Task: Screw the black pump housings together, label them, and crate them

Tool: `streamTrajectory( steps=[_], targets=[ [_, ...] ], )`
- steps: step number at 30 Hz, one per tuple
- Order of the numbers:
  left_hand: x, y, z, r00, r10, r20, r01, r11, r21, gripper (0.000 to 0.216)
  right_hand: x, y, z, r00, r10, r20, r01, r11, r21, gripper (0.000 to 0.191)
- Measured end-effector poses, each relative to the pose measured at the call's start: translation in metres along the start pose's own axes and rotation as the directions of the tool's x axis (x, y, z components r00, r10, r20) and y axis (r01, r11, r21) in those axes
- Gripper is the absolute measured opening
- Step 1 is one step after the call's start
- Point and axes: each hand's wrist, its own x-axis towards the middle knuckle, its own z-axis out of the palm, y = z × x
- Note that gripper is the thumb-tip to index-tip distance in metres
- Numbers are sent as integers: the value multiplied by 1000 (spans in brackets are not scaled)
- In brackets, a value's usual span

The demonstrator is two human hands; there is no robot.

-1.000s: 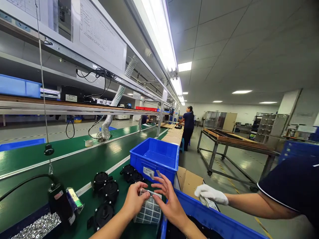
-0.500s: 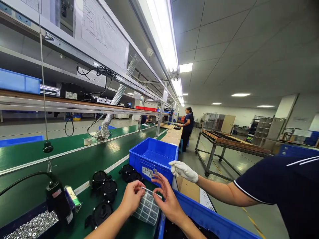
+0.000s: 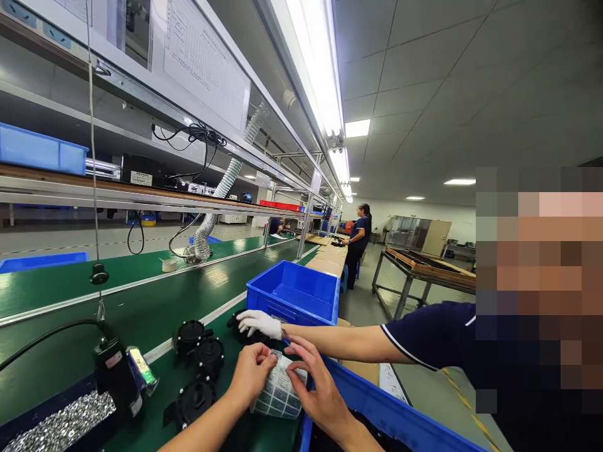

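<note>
My left hand [image 3: 254, 373] is closed, pinching the top edge of a sheet of labels [image 3: 279, 402] between thumb and fingers. The sheet is pale and gridded with small grey labels, and its upper part curls. My right hand [image 3: 320, 386] is at the sheet's right side, fingers bent. A small dark label [image 3: 285, 334] shows at its fingertips; how it is held is partly hidden. Black round housings [image 3: 207, 356] sit on the green bench left of my hands. A co-worker's white-gloved hand [image 3: 259, 323] reaches over another black housing [image 3: 237, 320] just beyond the sheet.
A blue bin [image 3: 292, 292] stands behind the gloved hand. Another blue bin [image 3: 377, 402] with black parts is at lower right. A hanging black power tool [image 3: 115, 373] is beside a tray of small metal parts [image 3: 75, 422]. The co-worker's arm [image 3: 330, 339] crosses from the right.
The co-worker's gloved hand has moved left, from the blue bin's near corner to the black housing. The label sheet has curled more at the top, and my right fingers have come closer to it.
</note>
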Motion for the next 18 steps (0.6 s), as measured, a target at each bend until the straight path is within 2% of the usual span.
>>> streamTrajectory(
  steps=[3, 7, 14, 16, 18],
  targets=[
    [0, -1, 1, 1000, 16, 8, -16, 1000, 20, 44, 2, -2, -2, 996, -25, -84, 19, 997, -75, 49],
    [-2, 1, 2, 993, 70, 93, -68, 997, -20, 43, 2, -1, -4, 999, -50, 7, 51, 962, -267, 53],
    [-4, 8, -1, 981, 114, 155, -109, 993, -40, 34, 6, -1, 3, 999, -9, -48, -5, 958, -287, 56],
    [-4, 8, -1, 979, 99, 176, -98, 995, -15, 30, 5, -2, 5, 997, -59, -42, 44, 952, -304, 57],
    [-4, 8, -1, 983, 76, 168, -85, 995, 50, 28, 3, -6, 7, 987, -161, 3, 152, 923, -352, 59]
  ],
)
